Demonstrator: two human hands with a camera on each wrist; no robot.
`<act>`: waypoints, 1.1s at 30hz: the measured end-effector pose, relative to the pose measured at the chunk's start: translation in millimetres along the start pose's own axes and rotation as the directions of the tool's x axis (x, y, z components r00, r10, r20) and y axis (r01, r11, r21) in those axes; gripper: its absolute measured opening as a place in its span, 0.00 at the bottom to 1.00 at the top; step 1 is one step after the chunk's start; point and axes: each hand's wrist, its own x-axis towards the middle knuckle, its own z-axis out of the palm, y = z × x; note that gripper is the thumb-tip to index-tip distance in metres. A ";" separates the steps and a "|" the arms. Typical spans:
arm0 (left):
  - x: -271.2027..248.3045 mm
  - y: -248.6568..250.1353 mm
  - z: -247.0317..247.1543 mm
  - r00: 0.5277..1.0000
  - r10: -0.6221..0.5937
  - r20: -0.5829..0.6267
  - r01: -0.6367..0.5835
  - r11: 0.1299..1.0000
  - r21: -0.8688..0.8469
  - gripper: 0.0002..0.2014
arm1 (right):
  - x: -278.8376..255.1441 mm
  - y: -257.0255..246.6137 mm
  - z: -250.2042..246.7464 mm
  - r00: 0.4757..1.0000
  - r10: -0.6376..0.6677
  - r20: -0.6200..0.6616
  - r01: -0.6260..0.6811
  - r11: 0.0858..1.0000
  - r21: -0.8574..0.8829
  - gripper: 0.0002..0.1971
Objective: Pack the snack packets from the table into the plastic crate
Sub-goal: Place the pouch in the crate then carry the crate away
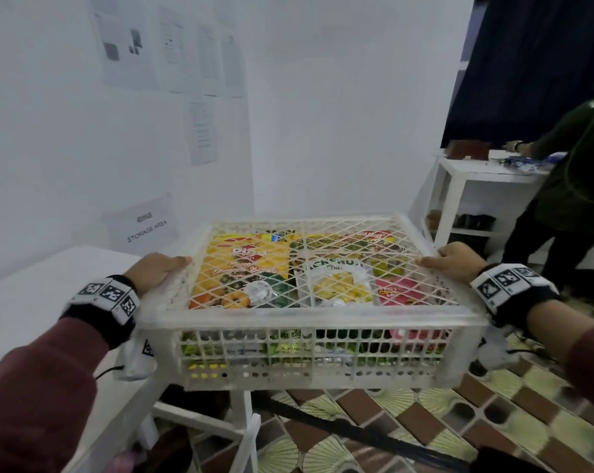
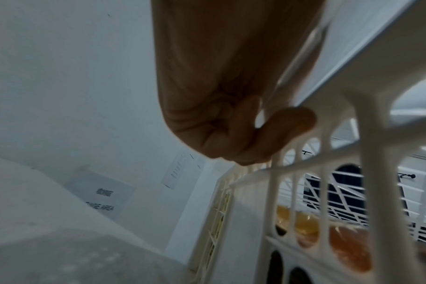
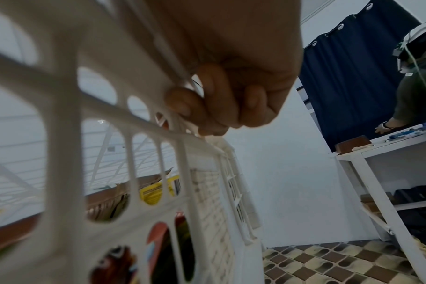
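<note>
We take this for a back room used for storage. A printed sign (image 1: 144, 225) on the white wall reads "STORAGE AREA" (its upper line is too blurred to read), and several printed sheets (image 1: 167, 49) are taped up above it. We see a plain white surface (image 1: 50, 278) in the corner, a white shelving unit (image 1: 473, 199) by a dark blue curtain (image 1: 527, 63), and a patterned tile floor (image 1: 425, 421). Another person (image 1: 575, 186) stands at the shelving unit.

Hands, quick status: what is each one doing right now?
Left hand: closed, gripping the left rim of the plastic crate.
Right hand: closed, gripping the crate's right rim.
</note>
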 end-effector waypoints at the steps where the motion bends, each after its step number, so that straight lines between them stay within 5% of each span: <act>1: 17.4 5.6 3.2 1.000 -0.001 -0.001 0.001 1.000 0.016 0.22 | 17.3 0.3 -1.2 1.000 0.002 -0.005 -0.002 1.000 -0.002 0.22; 9: 148.5 51.6 15.1 0.998 0.061 -0.017 -0.059 0.992 0.112 0.15 | 158.5 -9.6 -14.6 1.000 0.017 -0.017 -0.017 1.000 -0.003 0.19; 16: 232.9 72.0 34.6 0.998 -0.043 -0.050 0.051 0.985 0.165 0.23 | 290.0 -7.5 4.3 1.000 -0.020 0.005 0.020 1.000 0.013 0.22; 22: 307.7 57.0 57.2 0.979 -0.165 -0.115 0.192 0.938 0.289 0.28 | 425.6 -24.0 39.2 0.982 -0.169 0.085 0.174 0.983 -0.057 0.25; 26: 331.2 55.9 68.2 0.970 -0.222 -0.097 0.242 0.885 0.398 0.43 | 504.7 -49.7 68.5 0.946 -0.278 0.167 0.291 0.955 -0.058 0.26; 29: 346.0 33.1 75.8 0.938 -0.336 -0.084 0.339 0.843 0.418 0.48 | 551.7 -77.3 97.8 0.908 -0.331 0.257 0.352 0.935 -0.038 0.24; 33: 356.6 4.2 85.5 0.839 -0.536 -0.097 0.537 0.782 0.317 0.53 | 606.6 -113.1 156.4 0.838 -0.377 0.395 0.424 0.905 -0.037 0.19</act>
